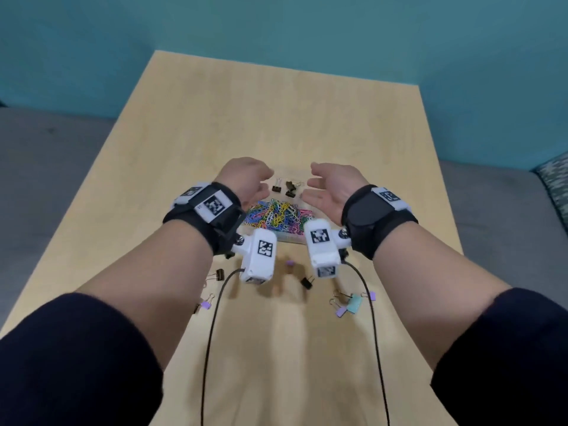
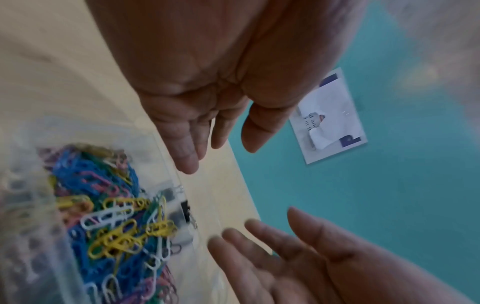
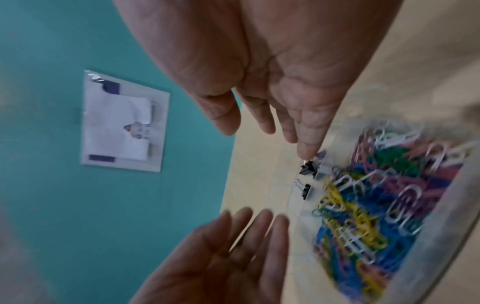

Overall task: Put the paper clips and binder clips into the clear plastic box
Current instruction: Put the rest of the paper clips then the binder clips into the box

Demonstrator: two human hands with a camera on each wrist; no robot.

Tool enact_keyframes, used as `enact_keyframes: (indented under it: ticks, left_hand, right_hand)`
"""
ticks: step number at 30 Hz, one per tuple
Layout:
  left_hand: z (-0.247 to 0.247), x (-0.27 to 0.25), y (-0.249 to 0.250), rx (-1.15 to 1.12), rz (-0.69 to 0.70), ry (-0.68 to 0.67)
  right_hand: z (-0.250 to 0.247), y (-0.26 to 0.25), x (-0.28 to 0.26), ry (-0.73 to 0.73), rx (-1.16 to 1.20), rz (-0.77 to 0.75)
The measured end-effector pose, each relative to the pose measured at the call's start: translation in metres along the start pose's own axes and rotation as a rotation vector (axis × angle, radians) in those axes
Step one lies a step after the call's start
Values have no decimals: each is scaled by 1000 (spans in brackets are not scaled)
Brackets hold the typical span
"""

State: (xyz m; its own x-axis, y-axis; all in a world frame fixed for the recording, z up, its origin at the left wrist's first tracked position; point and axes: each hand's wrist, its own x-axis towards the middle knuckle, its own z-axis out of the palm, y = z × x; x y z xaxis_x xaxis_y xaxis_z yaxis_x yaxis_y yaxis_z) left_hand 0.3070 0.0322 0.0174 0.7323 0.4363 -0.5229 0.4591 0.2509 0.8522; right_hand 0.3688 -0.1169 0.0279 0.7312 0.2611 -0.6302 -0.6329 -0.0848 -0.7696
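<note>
A clear plastic box (image 1: 289, 239) stands mid-table, filled with colourful paper clips (image 1: 276, 216) and a few black binder clips (image 1: 285, 187) at its far end. My left hand (image 1: 261, 182) and right hand (image 1: 316, 182) hover just above the box's far end. Their palms face each other, fingers relaxed, holding nothing. The left wrist view shows the left hand (image 2: 197, 127) over the box wall (image 2: 166, 156), paper clips (image 2: 103, 216) below. In the right wrist view the right hand (image 3: 272, 102) is above the black binder clips (image 3: 307, 168).
Loose binder clips lie on the wooden table (image 1: 276, 118) near me: a black one (image 1: 218, 274), another black one (image 1: 307, 282), a purple one (image 1: 206, 304), and a purple and teal group (image 1: 353, 302). Two wrist-camera cables trail towards me. A teal wall rises beyond the far edge.
</note>
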Motion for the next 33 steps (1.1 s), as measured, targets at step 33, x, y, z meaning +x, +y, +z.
enact_keyframes:
  ticks: [33]
  left_hand:
    - [-147, -128, -150, 529, -46, 351]
  right_hand:
    - [-151, 143, -100, 383, -885, -143]
